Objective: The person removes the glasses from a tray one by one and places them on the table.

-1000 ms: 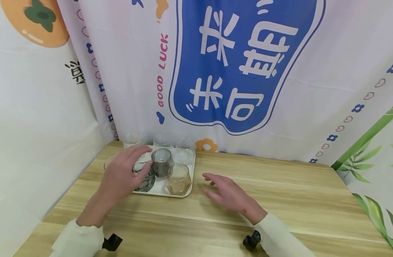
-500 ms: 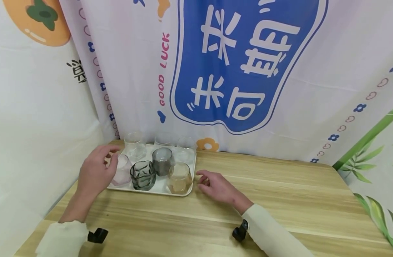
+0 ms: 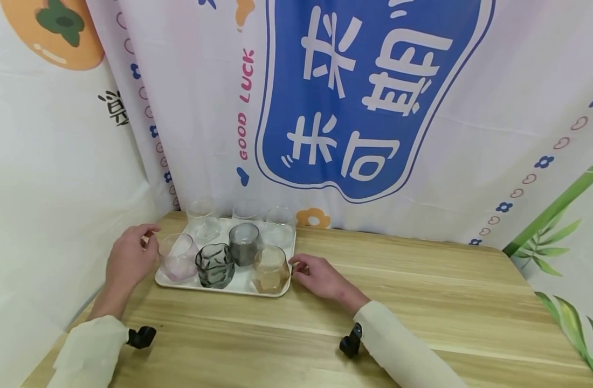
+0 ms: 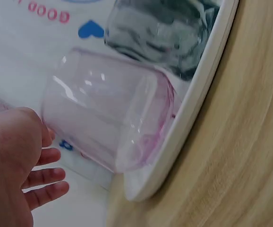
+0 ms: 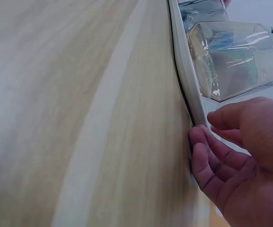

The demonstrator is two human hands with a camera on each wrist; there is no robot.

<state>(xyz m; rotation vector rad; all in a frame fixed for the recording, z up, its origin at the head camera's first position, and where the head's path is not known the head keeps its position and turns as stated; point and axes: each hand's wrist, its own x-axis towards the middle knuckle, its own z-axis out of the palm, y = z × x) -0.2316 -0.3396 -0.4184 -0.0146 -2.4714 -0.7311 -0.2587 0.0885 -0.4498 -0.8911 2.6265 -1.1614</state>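
Note:
A white tray (image 3: 240,280) lies on the wooden table, loaded with several drinking glasses. At its front left stands a pink-tinted glass (image 3: 178,258), with a dark rippled glass (image 3: 215,267) and an amber glass (image 3: 270,272) along the same side. My left hand (image 3: 131,253) is beside the pink glass, its fingers loose and holding nothing; in the left wrist view, the fingers (image 4: 46,177) are apart from the tray rim. My right hand (image 3: 321,276) pinches the tray's right rim, thumb over it and fingers curled at the outer edge in the right wrist view.
A smoky grey glass (image 3: 245,245) stands mid-tray, and clear glasses (image 3: 278,229) line the back. Behind the table hangs a printed cloth (image 3: 447,199); a white cloth wall (image 3: 59,215) borders the left. Bare wooden tabletop (image 3: 422,291) extends to the right.
My left hand has moved left from over the glasses to the tray's left side. My right hand has come left from the table to the tray's right rim.

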